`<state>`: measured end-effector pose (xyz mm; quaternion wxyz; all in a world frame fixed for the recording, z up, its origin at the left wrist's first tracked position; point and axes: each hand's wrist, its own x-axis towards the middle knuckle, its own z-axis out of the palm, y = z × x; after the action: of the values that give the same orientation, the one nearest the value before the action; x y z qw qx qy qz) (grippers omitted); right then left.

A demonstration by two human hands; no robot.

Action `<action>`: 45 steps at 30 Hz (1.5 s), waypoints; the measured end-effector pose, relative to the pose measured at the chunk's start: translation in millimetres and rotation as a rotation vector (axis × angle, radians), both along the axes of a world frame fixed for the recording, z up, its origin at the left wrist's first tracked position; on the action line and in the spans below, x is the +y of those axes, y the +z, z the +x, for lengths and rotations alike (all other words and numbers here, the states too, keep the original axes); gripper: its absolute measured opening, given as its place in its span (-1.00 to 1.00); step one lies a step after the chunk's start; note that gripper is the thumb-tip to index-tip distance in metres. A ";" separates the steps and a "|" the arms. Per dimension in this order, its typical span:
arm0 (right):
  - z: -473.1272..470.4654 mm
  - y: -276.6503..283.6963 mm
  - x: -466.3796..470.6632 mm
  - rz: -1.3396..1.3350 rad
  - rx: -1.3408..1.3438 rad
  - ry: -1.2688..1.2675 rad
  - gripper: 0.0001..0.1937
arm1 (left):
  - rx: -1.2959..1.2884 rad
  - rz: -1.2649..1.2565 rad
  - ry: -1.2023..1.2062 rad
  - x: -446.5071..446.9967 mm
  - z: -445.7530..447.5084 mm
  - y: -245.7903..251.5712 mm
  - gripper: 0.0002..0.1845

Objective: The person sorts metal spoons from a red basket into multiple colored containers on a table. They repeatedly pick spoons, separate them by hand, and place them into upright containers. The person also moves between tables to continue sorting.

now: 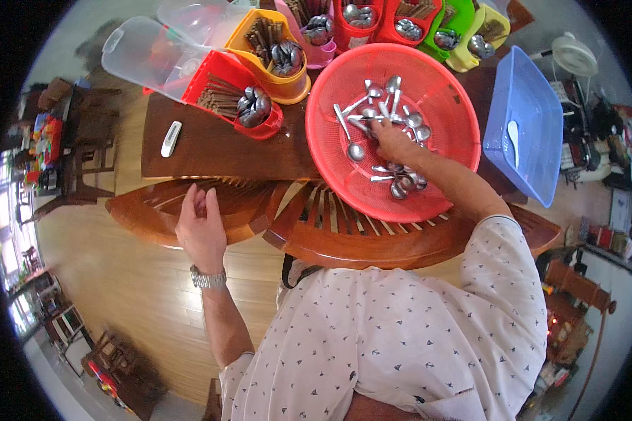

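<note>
My right hand (392,141) reaches into a big red plastic mesh basket (453,100), its fingers at a pile of metal spoons (414,120); whether they grip one is hidden. More spoons (398,188) lie below that forearm, and a lone spoon (355,151) rests to its left. My left hand (203,226), with a metal watch at the wrist, hangs above a wooden chair, fingers curled loosely and nothing seen in them. Beyond it, a red utensil holder (208,87) contains chopsticks (221,97) and spoons (254,107). Beside that is a yellow-orange holder (289,87) filled likewise.
Pink, red, green and yellow holders line the dark wooden table's (216,152) far side. A white handheld device (171,139) lies at left. At right, a blue plastic bin (537,131) holds a white spoon (513,138). Wooden chairs (400,247) stand against the near edge.
</note>
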<state>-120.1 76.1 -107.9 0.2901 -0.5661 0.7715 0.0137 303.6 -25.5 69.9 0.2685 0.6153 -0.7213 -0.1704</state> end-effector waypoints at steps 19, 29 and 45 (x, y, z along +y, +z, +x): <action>13.3 -9.9 -33.7 -0.348 0.492 1.045 -0.64 | 0.122 0.007 0.050 -3.3 3.6 -1.9 -0.57; -5.1 55.7 -73.5 -0.440 0.508 1.027 -0.75 | 0.212 -0.047 0.032 1.2 9.7 -13.7 -0.62; -102.4 24.3 39.9 -0.337 0.405 1.117 -0.41 | -0.137 -0.324 0.284 9.4 -0.5 -21.2 -0.65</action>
<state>-222.5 116.0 -83.6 -0.0067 -0.9087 0.3899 0.1486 303.0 -16.0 48.7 0.3357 0.6697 -0.6617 0.0295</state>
